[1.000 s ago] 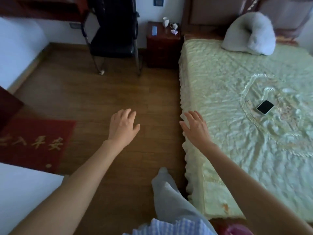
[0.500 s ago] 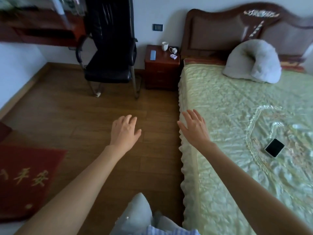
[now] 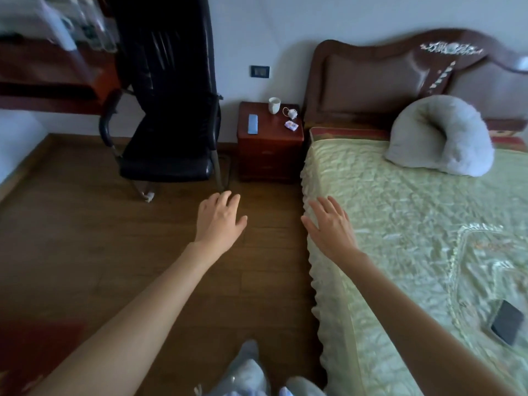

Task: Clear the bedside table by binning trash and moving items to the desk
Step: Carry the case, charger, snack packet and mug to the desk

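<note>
Both arms reach forward, palms down. The left hand (image 3: 220, 220) hangs over the wooden floor (image 3: 85, 238), its grip spread and empty; the right hand (image 3: 331, 227) is over the bed's (image 3: 400, 224) left edge, fingers likewise spread, holding nothing. On the bedside tabletop (image 3: 270, 131) a white cup (image 3: 273, 105) stands at the back edge, a blue phone (image 3: 253, 124) lies near the left edge, and a small white item (image 3: 291, 113) and a wrapper (image 3: 291, 125) lie near the right edge.
</note>
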Demonstrator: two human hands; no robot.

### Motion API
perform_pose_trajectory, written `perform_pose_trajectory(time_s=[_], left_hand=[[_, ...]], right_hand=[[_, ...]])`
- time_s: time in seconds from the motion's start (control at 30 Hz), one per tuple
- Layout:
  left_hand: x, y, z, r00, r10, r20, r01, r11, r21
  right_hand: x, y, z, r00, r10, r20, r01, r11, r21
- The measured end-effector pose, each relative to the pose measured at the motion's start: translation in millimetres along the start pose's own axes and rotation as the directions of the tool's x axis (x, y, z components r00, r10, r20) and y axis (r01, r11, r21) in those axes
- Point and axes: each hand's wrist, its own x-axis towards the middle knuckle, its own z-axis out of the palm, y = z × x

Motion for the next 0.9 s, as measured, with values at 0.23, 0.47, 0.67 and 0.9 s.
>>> perform_pose_trajectory(time_s=[0.23,0.47,0.67,0.9], left_hand=[[110,-8,30,0.998,0.039,0.056,-0.038,0.999,-0.019],[221,-9,65,0.997,-0.005,0.079,0.007,1.0,-0.03],[331,14,70,0.997,-0.031,0.075,0.033,0.999,-0.033],[423,23,89,0.991,-0.089,0.098,0.096,0.993,-0.074]], right_hand=[[94,19,5,0.997,0.075,0.004,-0.075,0.997,-0.002],[208,65,19,0.996,0.073,0.053,-0.074,0.997,0.007],[309,103,13,0.997,0.062,0.038,-0.064,0.996,0.06],[411,137,22,0.994,0.03,0.108,-0.035,0.998,0.043]])
